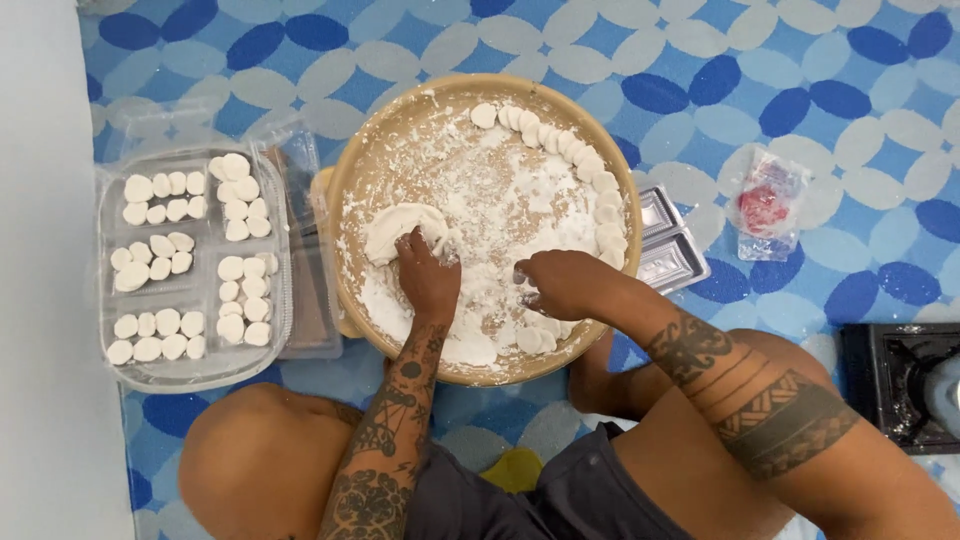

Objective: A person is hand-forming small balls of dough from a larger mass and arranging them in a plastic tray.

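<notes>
Centrally, a lump of white dough point(400, 228) lies in the left part of the round floured tray point(470, 92), and the left hand point(428, 280) presses on its lower right edge, fingers curled onto it. The right hand point(562, 284), at the tray's lower right, is closed around something small; what its grip holds is hidden by the knuckles. Shaped white pieces point(578, 158) line the tray's right rim. At the left of the frame a clear compartment box point(200, 290) holds more pieces. A metal mould point(672, 250) is half hidden behind the tray. At the right edge a dark stove point(900, 385) is cut off.
</notes>
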